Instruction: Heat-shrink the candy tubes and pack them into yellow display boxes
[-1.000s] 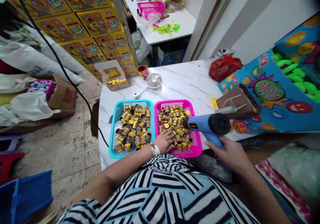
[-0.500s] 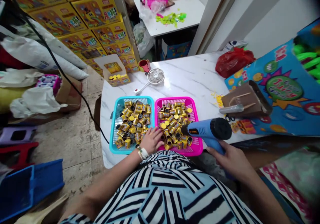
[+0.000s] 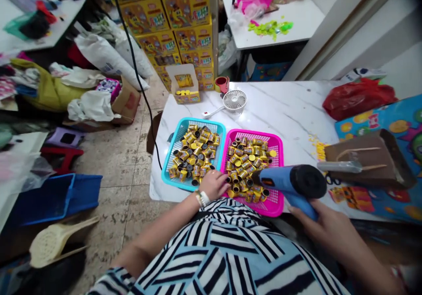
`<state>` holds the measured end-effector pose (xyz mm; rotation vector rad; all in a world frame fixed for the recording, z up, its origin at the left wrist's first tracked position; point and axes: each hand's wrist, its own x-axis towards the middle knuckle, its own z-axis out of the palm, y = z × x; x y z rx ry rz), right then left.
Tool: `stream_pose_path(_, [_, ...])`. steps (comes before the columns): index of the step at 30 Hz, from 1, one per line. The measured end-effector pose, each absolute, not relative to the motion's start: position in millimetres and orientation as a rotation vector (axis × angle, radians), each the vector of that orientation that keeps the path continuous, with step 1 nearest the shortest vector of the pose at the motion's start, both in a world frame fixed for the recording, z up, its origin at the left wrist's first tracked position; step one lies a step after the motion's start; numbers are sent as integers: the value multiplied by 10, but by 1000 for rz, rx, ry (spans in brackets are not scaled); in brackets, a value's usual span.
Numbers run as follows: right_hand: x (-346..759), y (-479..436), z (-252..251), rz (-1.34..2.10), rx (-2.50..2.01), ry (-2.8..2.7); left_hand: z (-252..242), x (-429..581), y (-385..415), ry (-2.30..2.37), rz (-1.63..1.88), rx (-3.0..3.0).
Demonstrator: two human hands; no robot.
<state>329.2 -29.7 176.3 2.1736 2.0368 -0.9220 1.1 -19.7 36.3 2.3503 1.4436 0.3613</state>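
My right hand point(image 3: 321, 220) grips the handle of a blue heat gun point(image 3: 280, 178). Its dark nozzle points left, over a pink basket point(image 3: 281, 154) of small yellow-and-black cylinders point(image 3: 244, 168). Beside it on the left stands a turquoise basket point(image 3: 167, 165), filled with similar cylinders point(image 3: 194, 147). My left hand point(image 3: 213, 185) lies across the near part where the two baskets meet. Its fingers are slightly bent and apart from the thumb, with the tips at the cylinders in the pink basket. I see nothing clearly held in it.
Behind the baskets are a small white fan point(image 3: 234, 100), a roll of red tape point(image 3: 221, 84) and an open display box point(image 3: 183, 88). A brown box point(image 3: 362, 158) and a red bag point(image 3: 359, 99) lie to the right. A black cable point(image 3: 140, 79) hangs at the left.
The view has swung left, so the table appears further right. My left hand's fingers have drawn closer together and bent. The heat gun remains in my right hand over the pink basket.
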Motion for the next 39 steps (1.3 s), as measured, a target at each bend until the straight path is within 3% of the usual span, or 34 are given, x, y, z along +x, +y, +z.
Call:
stream_pose_path(4, [3271, -269, 1818, -586, 2332, 2000, 245, 603, 79, 1062, 168, 2463])
stream_pose_path(7, [3227, -277, 1904, -724, 2397, 1932, 192, 872, 206, 952, -42, 2415])
stream_pose_path(10, [3225, -370, 1945, -987, 2441, 1794, 214, 904, 247, 1126, -144, 2302])
stream_pose_path(15, [3237, -509, 1864, -882, 2491, 1778, 231, 883, 166, 1198, 5, 2400])
stream_pose_path(21, [3198, -405, 1782, -875, 2521, 1812, 83, 958, 47, 562, 126, 2643])
stream_pose_path(25, [3132, -195, 1769, -848, 2467, 1864, 40, 938, 239, 765, 215, 2672])
stream_pose_path(28, [3109, -21, 1805, -903, 2479, 1852, 31, 888, 395, 942, 43, 2657])
stream_pose_path(32, [3168, 63, 1868, -688, 2512, 1894, 49, 750, 444, 1036, -116, 2575])
stream_pose_path(35, [3226, 6, 1881, -770, 2526, 1859, 82, 707, 479, 979, 35, 2590])
stream_pose_path(39, [3222, -56, 1822, -876, 2537, 1841, 50, 843, 492, 1345, 114, 2482])
